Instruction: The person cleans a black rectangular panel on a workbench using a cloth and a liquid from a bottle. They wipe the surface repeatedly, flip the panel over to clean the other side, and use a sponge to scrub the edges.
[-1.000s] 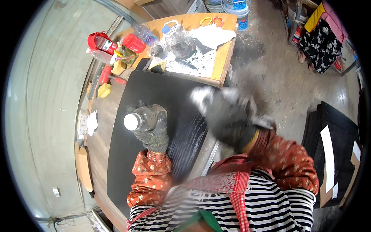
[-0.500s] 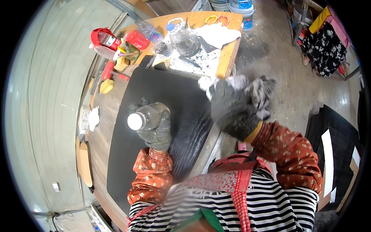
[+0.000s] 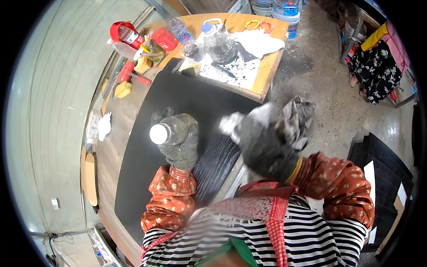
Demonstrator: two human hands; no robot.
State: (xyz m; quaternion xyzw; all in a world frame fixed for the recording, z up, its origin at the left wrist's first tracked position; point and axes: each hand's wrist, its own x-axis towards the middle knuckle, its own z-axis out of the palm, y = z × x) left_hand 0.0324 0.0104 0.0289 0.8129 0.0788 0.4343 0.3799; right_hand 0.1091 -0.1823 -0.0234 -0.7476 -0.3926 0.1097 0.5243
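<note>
A white-capped bottle (image 3: 171, 131) is gripped by the gloved left hand (image 3: 180, 147); a grey rag (image 3: 296, 120) is clutched in the right hand (image 3: 267, 142), just beside.

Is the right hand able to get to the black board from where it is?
Probably yes. The right hand, gloved and clutching a grey rag, is raised by the black board's near edge, and nothing lies between them. The left hand with its bottle is off to the side.

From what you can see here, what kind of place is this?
Probably a small workshop. A big black board lies on a wooden workbench crowded with bottles and red cans, and the concrete floor is stained. The gloved left hand holds a plastic bottle.
</note>
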